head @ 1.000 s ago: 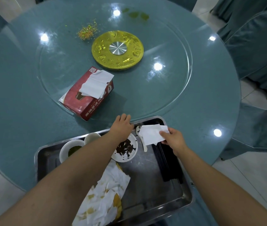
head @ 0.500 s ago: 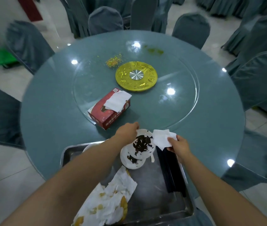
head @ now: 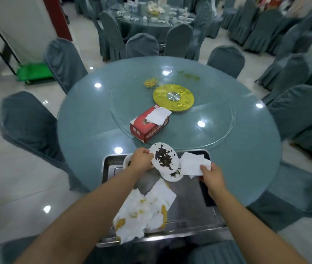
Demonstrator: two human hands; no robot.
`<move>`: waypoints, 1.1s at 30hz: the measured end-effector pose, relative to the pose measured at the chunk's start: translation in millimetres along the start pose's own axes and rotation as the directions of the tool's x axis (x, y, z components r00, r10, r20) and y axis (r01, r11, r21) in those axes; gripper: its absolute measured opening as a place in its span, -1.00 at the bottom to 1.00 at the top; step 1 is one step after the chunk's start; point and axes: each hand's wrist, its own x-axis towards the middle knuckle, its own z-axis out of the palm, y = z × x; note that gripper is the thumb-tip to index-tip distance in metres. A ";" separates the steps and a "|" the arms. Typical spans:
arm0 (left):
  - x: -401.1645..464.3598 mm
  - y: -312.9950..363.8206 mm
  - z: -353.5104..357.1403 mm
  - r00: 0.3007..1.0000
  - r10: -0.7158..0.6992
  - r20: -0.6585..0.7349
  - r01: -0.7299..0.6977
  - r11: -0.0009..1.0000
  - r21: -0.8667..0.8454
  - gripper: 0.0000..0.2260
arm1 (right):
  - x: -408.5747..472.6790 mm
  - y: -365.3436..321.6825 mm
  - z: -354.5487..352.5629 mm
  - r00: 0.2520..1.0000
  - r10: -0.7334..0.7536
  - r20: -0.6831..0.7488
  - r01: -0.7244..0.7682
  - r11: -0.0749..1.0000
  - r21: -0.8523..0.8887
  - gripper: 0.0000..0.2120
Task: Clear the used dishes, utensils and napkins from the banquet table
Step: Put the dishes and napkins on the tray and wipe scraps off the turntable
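White plate (head: 163, 156) gripped by left hand (head: 141, 158); right hand (head: 211, 173) apparently pinches napkin (head: 192, 165)

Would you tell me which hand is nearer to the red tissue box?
Left. The left hand grips the dirty plate just below the red tissue box; the right hand, pinching a napkin, sits lower and further right.
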 end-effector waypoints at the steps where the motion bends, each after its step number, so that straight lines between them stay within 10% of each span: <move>1: -10.0 -6.0 -8.9 1.000 -0.027 0.002 0.027 0.997 -0.066 -0.94 | -12.6 0.8 2.9 1.000 -0.006 0.018 0.006 1.000 -0.008 -0.83; 19: -166.6 -66.5 -165.8 0.975 -0.144 -0.172 0.056 0.899 -0.433 -0.89 | -155.3 -23.8 69.3 0.962 -0.057 0.267 0.050 0.998 0.031 -0.87; 33: -116.2 -115.1 -343.1 0.968 -0.165 -0.191 0.062 0.889 -0.454 -0.90 | -228.3 -35.5 241.6 0.959 -0.033 0.281 0.033 0.999 0.006 -0.88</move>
